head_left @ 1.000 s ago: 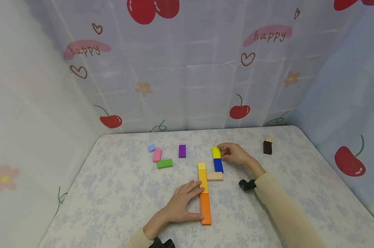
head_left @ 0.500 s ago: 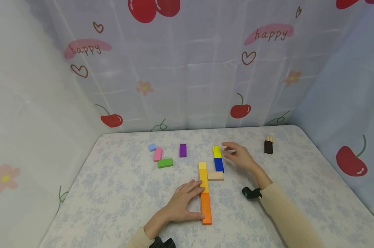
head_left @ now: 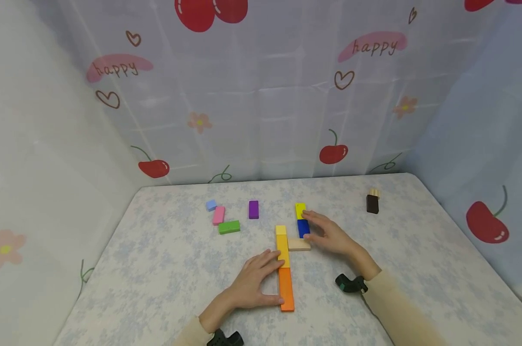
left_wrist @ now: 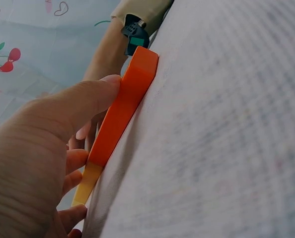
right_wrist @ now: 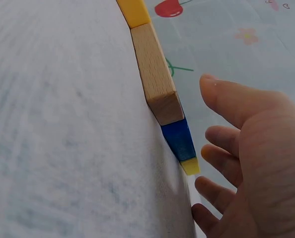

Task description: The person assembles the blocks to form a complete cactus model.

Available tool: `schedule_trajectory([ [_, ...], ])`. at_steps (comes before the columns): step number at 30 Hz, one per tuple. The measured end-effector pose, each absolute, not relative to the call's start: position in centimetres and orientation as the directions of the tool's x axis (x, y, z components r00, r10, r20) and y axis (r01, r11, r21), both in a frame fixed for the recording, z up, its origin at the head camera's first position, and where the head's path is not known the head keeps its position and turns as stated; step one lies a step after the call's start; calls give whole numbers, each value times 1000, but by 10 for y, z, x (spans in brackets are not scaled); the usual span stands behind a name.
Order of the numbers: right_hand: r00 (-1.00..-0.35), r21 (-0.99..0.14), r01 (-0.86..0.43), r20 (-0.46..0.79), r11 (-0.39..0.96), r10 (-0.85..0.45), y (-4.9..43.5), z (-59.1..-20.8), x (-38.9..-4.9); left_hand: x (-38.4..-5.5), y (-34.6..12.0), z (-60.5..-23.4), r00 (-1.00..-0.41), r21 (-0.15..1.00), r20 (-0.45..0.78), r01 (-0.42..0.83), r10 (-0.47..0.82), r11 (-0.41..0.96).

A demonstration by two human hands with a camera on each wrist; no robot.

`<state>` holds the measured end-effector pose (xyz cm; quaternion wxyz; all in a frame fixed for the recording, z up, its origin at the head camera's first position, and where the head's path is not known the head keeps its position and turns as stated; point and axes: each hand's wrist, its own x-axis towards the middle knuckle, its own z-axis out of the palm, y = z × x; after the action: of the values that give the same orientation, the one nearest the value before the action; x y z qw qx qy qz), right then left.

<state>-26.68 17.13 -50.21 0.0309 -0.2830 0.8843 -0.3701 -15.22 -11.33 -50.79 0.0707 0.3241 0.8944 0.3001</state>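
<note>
In the head view my left hand (head_left: 255, 283) rests along the left side of a row of blocks. Its thumb tip touches the long orange block (head_left: 285, 289), and its fingertips lie at the amber block (head_left: 282, 251) beyond. A small pale yellow block (head_left: 281, 229) tops this row. From its right side a natural wood block (head_left: 299, 244) sticks out. Beyond the wood block, a blue block (head_left: 303, 228) and a yellow block (head_left: 300, 210) stand end to end. My right hand (head_left: 333, 235) hovers by their right side, fingers extended and holding nothing; its fingertips overlap them in the head view.
To the left lie a purple block (head_left: 254, 209), a green block (head_left: 229, 227), a pink block (head_left: 218, 215) and a light blue block (head_left: 211, 205). At the back right is a dark brown block (head_left: 372, 203) with pale pieces (head_left: 375, 192) behind it. Printed curtains enclose the table.
My right hand let go of the yellow block, drew back to the right, then came nearer to me, beside the blue block. The left hand stays in place.
</note>
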Motion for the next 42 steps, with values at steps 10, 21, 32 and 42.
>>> schedule_trajectory([
  [10,-802,-584,-539,135,607,-582,170,-508,-269,-150,-115,-507,-782,594,68,531,619,604],
  [21,-788,-547,-567,143,616,-599,169,-504,-267,-151,-114,-500,-788,582,39,518,615,627],
  [32,-808,-526,-549,135,650,-574,169,-506,-264,-157,-112,-483,-813,567,18,487,582,664],
  [42,-808,-518,-548,123,657,-576,171,-504,-265,-249,-146,-450,-930,714,265,366,254,597],
])
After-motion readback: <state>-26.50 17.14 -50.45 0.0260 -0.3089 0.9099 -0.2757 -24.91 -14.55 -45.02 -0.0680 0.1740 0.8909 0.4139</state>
